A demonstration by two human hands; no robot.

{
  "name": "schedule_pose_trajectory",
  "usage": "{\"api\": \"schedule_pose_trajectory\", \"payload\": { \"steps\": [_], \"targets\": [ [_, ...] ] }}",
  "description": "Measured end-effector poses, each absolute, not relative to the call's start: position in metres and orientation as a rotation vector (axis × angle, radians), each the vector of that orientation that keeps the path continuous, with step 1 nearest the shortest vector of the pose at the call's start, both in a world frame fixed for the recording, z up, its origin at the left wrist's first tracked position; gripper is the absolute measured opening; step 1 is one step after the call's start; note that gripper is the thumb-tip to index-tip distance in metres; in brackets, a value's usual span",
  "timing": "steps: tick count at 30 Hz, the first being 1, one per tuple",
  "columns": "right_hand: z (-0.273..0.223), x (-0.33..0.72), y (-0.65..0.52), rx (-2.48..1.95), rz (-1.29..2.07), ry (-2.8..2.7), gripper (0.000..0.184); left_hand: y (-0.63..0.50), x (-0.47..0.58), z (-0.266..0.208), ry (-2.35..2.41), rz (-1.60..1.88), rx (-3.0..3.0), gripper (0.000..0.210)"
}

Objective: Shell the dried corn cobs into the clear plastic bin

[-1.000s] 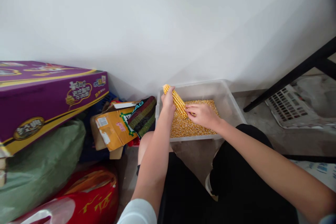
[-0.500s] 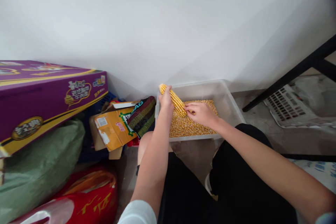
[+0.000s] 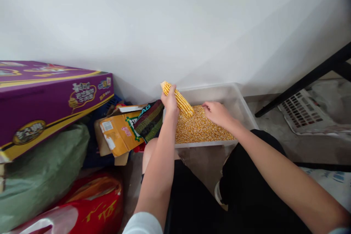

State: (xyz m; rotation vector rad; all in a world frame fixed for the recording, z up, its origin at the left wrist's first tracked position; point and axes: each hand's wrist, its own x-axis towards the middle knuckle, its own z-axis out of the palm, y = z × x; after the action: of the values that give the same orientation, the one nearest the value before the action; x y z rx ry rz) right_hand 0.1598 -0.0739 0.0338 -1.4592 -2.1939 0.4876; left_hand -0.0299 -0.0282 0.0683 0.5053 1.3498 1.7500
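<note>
A yellow corn cob [image 3: 184, 105] slants over a translucent plastic bin [image 3: 246, 111], its rows of kernels still dense. My left hand [image 3: 170, 101] is wrapped round the cob's upper part, the pale tip sticking out past the thumb. To the right of the cob's lower end, apart from it, my right hand [image 3: 216, 112] hovers over the bin with curled fingers pressed together; whatever they hold, if anything, is hidden. Loose corn kernels [image 3: 200, 129] cover the bin's bottom, heaped toward the near side.
At the left, a purple carton [image 3: 55, 98] rests above a green bag [image 3: 49, 172] and a red bag [image 3: 101, 204]. A yellow box [image 3: 120, 133] and a mesh bag [image 3: 150, 120] lie against the bin. On the right stand a black frame leg [image 3: 301, 84] and a white basket [image 3: 301, 113].
My right hand has come away from the cob and moved right. My left hand has shifted the cob slightly up and left.
</note>
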Motion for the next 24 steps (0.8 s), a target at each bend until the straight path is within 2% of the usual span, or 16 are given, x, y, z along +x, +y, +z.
{"api": "schedule_pose_trajectory", "payload": {
  "steps": [9,14,17,20,24],
  "targets": [
    [0.036,0.147,-0.067,-1.310,0.965,-1.854,0.031,-0.037,-0.028,0.078,1.137,1.569,0.565,0.037],
    [0.043,0.143,-0.065,-1.229,1.040,-1.877,0.014,-0.040,-0.029,0.079,1.080,1.470,0.562,0.034],
    [0.047,0.142,-0.063,-1.139,1.251,-1.657,0.011,-0.043,-0.030,0.081,1.053,1.440,0.578,0.031],
    [0.054,0.144,-0.061,-1.049,1.411,-1.435,0.014,-0.047,-0.031,0.083,1.034,1.396,0.580,0.029],
    [0.064,0.148,-0.059,-1.070,1.400,-1.286,0.022,-0.052,-0.032,0.085,0.999,1.309,0.626,0.031]
  ]
}}
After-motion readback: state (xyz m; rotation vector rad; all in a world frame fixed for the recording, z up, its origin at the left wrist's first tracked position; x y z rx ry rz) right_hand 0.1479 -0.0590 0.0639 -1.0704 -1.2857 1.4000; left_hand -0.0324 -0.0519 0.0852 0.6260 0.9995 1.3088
